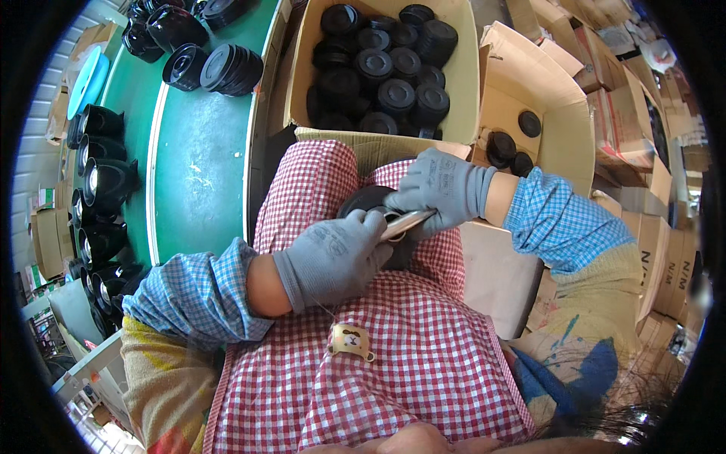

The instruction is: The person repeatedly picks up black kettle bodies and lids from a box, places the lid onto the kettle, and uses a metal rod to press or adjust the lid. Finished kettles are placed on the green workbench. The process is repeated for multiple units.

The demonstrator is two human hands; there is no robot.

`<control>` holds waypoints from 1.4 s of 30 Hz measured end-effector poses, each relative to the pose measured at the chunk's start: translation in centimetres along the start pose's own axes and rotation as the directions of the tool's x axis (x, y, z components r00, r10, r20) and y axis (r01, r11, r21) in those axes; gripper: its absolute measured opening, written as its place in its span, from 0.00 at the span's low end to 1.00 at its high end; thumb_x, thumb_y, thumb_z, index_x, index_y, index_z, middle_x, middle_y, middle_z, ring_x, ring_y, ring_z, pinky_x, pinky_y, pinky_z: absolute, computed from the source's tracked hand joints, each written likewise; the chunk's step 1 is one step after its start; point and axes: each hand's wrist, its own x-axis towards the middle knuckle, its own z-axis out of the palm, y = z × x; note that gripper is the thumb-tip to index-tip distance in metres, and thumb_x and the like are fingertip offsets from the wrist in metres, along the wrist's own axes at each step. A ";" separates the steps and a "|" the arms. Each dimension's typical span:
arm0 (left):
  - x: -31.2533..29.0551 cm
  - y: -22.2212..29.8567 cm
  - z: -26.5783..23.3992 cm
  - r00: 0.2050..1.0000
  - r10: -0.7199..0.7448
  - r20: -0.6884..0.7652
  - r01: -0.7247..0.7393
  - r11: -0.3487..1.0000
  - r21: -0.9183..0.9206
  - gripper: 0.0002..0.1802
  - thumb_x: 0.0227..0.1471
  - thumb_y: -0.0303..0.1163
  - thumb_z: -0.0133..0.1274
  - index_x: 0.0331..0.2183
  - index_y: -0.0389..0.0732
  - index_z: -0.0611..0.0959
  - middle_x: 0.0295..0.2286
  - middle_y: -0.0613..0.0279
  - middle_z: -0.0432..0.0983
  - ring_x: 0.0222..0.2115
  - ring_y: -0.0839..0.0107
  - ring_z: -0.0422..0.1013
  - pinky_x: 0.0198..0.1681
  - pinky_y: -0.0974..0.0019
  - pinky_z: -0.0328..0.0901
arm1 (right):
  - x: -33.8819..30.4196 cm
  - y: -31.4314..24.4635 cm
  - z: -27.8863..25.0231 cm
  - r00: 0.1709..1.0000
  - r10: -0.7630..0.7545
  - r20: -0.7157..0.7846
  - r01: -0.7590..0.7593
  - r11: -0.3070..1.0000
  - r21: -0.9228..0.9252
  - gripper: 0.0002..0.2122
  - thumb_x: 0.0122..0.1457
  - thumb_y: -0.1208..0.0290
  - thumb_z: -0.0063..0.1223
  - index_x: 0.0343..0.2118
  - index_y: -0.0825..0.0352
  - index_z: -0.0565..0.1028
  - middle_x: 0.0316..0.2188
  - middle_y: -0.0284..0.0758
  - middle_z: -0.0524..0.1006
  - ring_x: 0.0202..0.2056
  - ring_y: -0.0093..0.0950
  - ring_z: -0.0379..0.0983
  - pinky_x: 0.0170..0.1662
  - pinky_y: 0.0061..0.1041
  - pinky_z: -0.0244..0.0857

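Both my hands wear grey gloves and meet over my lap. A black round part (368, 200) lies between them, partly covered by the fingers. My left hand (330, 259) is closed at its near left side, thumb and fingers against it. Across it slants a narrow silver metal tool (408, 225), whose exact kind I cannot make out. My right hand (437, 185) is closed over the far right side of the part, its fingers bent by the tool's right end. The gloves hide much of both grips.
Beyond my knees stands a cardboard box (382, 142) holding several black round parts (374, 64). An open carton (556, 87) to its right contains a few more. Left is a green worktable (198, 159) with glossy black rounded housings (108, 181) and a stack of black discs (231, 69).
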 end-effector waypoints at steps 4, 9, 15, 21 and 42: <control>1.4 -2.4 -1.2 0.996 0.081 -0.049 -0.081 0.997 0.005 0.13 0.63 0.39 0.51 0.36 0.37 0.77 0.25 0.49 0.75 0.27 0.52 0.77 0.30 0.53 0.70 | -0.1 0.6 3.1 0.963 0.023 -0.269 0.016 0.990 0.142 0.46 0.49 0.38 0.59 0.69 0.55 0.60 0.64 0.43 0.64 0.63 0.46 0.61 0.65 0.49 0.52; 4.7 -8.4 -3.3 0.936 0.276 -0.220 -0.229 0.949 0.217 0.10 0.58 0.37 0.53 0.32 0.41 0.79 0.26 0.50 0.76 0.27 0.51 0.76 0.32 0.52 0.70 | 0.7 -3.6 5.4 0.931 0.076 -0.357 0.039 0.952 0.304 0.41 0.62 0.36 0.44 0.73 0.53 0.52 0.74 0.43 0.46 0.74 0.47 0.35 0.72 0.51 0.27; 13.4 -9.5 -4.9 0.898 0.413 -0.149 -0.377 0.900 0.221 0.11 0.54 0.38 0.54 0.36 0.42 0.81 0.31 0.48 0.78 0.34 0.47 0.76 0.37 0.51 0.69 | 4.8 -10.0 5.3 0.805 0.346 -0.481 -0.110 0.885 0.452 0.39 0.60 0.53 0.50 0.72 0.60 0.51 0.72 0.46 0.48 0.72 0.51 0.41 0.71 0.55 0.28; 17.2 -13.2 -3.7 0.803 0.413 -0.430 -0.461 0.887 -0.008 0.18 0.53 0.39 0.55 0.43 0.40 0.81 0.38 0.48 0.79 0.41 0.49 0.75 0.46 0.53 0.69 | 5.5 -8.1 5.0 0.651 0.478 -0.590 -0.124 0.834 0.539 0.44 0.55 0.69 0.58 0.72 0.69 0.46 0.70 0.55 0.48 0.71 0.51 0.41 0.72 0.43 0.35; -3.1 -15.8 4.9 0.840 0.497 -0.216 -0.223 0.680 0.698 0.12 0.41 0.36 0.63 0.33 0.49 0.87 0.65 0.53 0.56 0.62 0.44 0.57 0.60 0.38 0.60 | -1.3 -1.0 7.5 0.185 0.972 -0.148 0.098 0.132 0.986 0.41 0.53 0.88 0.48 0.72 0.68 0.47 0.46 0.47 0.76 0.28 0.28 0.77 0.27 0.22 0.69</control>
